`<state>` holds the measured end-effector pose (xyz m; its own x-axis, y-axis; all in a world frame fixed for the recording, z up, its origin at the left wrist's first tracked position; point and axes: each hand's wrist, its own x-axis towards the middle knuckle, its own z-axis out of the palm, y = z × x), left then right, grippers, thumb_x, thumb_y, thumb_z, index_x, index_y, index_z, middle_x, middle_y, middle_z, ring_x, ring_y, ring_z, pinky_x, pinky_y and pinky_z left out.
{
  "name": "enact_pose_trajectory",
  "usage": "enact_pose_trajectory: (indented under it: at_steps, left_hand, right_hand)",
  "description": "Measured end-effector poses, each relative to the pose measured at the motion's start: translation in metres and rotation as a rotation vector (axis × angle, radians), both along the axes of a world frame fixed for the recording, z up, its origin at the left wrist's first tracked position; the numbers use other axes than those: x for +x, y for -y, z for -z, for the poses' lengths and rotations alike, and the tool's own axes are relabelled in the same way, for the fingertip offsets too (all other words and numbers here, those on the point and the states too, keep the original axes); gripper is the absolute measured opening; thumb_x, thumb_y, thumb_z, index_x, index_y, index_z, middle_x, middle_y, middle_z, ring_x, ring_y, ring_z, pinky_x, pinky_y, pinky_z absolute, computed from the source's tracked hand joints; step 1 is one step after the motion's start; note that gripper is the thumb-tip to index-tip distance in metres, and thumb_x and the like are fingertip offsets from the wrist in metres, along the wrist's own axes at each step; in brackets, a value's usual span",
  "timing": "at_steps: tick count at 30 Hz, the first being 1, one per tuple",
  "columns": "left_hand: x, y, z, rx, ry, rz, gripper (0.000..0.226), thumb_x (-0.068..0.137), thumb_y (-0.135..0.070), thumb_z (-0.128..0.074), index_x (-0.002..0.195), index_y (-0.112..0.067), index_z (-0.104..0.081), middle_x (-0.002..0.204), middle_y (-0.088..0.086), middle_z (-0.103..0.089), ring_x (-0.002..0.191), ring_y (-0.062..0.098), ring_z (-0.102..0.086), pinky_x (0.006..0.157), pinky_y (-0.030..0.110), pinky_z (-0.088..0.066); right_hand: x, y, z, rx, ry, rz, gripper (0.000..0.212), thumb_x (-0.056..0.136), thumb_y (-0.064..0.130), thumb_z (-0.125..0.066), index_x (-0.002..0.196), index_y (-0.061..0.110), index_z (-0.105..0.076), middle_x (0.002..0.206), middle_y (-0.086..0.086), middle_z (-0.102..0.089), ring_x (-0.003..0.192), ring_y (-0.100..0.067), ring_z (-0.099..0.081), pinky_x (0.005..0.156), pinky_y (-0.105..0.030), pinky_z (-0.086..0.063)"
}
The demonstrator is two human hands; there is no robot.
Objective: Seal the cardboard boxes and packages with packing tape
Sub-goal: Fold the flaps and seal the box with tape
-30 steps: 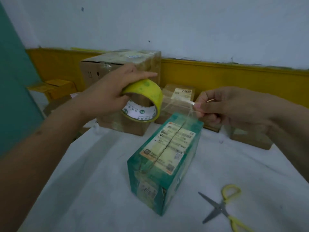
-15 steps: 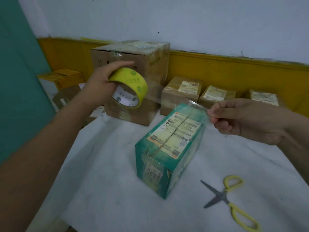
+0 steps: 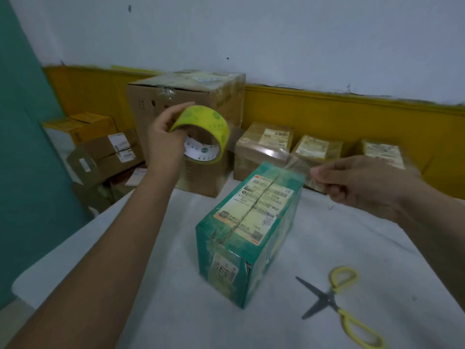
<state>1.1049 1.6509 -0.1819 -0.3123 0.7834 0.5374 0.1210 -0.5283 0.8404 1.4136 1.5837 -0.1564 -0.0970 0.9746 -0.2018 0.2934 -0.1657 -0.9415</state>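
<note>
A green box (image 3: 247, 238) with shipping labels on top lies on the white table (image 3: 352, 248). My left hand (image 3: 163, 144) grips a yellow roll of packing tape (image 3: 203, 133) in the air, above and to the left of the box's far end. A clear strip of tape (image 3: 297, 165) runs from the roll across to my right hand (image 3: 357, 182), which pinches its free end just right of the box's far corner. The strip hangs over the far end of the box.
Yellow-handled scissors (image 3: 334, 303) lie open on the table, front right. A large cardboard box (image 3: 186, 104) stands behind the roll. Three small taped parcels (image 3: 264, 144) line the yellow wall base at the back. More boxes (image 3: 100, 149) are stacked at the left.
My hands have drawn apart: the roll went left and up, my right hand right and down, so the pulled-out strip is longer. The camera view has shifted.
</note>
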Motion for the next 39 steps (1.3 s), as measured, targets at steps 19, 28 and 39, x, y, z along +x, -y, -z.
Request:
enact_pose_trajectory:
  at_steps: [19, 28, 39]
  left_hand:
    - [0.031, -0.03, 0.021, 0.017, -0.142, -0.041, 0.045, 0.092, 0.002, -0.051, 0.094, -0.041, -0.066, 0.087, -0.032, -0.068, 0.086, -0.007, -0.064, 0.071, 0.011, -0.052]
    - [0.049, -0.02, 0.074, -0.167, 0.044, 0.006, 0.031, 0.1, 0.001, -0.05, 0.093, -0.026, -0.065, 0.093, 0.007, -0.069, 0.092, 0.027, -0.068, 0.079, 0.041, -0.057]
    - [0.095, 0.003, 0.086, -0.776, 0.42, 0.411, 0.05, 0.105, -0.028, -0.04, 0.143, 0.004, -0.044, 0.136, 0.026, -0.054, 0.075, 0.014, -0.063, 0.061, 0.027, -0.047]
  right_hand:
    - [0.036, -0.012, 0.027, -0.185, -0.225, -0.019, 0.017, 0.078, 0.016, -0.069, 0.083, -0.001, -0.067, 0.064, -0.004, -0.053, 0.049, -0.007, -0.04, 0.042, -0.015, -0.035]
    - [0.041, -0.01, 0.055, -0.202, -0.19, 0.007, 0.022, 0.073, 0.019, -0.072, 0.082, -0.002, -0.071, 0.063, -0.005, -0.056, 0.051, -0.009, -0.043, 0.044, -0.016, -0.039]
    - [0.04, -0.003, 0.094, -0.148, -0.109, 0.025, 0.028, 0.094, 0.018, -0.062, 0.068, 0.014, -0.07, 0.068, -0.002, -0.059, 0.06, -0.011, -0.048, 0.059, -0.023, -0.044]
